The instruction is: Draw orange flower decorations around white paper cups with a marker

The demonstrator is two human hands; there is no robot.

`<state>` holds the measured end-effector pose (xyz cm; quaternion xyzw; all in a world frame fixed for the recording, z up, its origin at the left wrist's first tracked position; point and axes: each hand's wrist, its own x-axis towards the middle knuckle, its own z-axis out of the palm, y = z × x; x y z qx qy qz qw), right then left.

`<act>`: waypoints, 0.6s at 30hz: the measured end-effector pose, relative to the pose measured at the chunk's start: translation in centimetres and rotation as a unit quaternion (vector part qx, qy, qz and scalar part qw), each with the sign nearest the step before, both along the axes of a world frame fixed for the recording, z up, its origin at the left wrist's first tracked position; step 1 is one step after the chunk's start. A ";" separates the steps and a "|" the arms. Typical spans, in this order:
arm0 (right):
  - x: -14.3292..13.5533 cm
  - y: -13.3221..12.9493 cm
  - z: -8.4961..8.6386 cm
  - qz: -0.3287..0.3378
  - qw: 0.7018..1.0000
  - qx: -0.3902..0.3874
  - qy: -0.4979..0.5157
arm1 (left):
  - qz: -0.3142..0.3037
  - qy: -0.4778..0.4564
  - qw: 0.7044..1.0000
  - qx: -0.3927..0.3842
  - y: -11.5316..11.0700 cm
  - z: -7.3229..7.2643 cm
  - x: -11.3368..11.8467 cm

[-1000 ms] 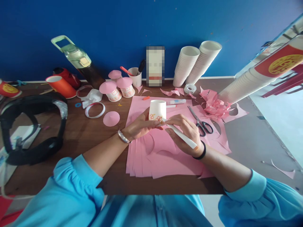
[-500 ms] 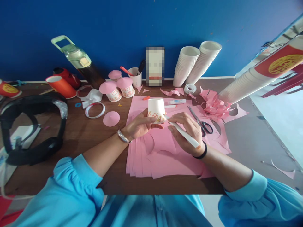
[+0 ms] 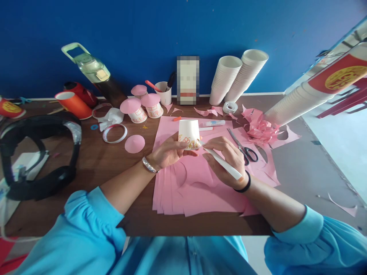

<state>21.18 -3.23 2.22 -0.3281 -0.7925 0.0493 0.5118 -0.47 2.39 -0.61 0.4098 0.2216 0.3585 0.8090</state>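
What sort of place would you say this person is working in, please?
Probably a craft table against a blue wall: stacks of paper cups, pink paper sheets and scissors lie about, and the left hand holds a decorated cup.

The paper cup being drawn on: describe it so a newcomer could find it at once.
Start at the pink paper stack in the table's middle. Above its far half, the left hand holds an upturned white paper cup. Unlike the pink-capped cups behind, it has no cap, and a pen touches its orange-patterned rim.

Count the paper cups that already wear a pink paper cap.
3. They stand in a cluster left of the pen cup: one in front on the left, one on the right, and one behind, partly hidden.
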 end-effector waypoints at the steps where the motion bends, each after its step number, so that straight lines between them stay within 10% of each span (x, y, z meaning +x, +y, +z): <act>1: 0.0 0.0 0.0 -0.002 1.000 -0.001 0.000 | 0.004 -0.003 1.000 -0.002 0.0 0.0 0.0; 18: 0.1 -0.1 0.0 0.011 1.000 0.000 0.001 | 0.006 0.000 1.000 -0.010 0.0 0.3 0.0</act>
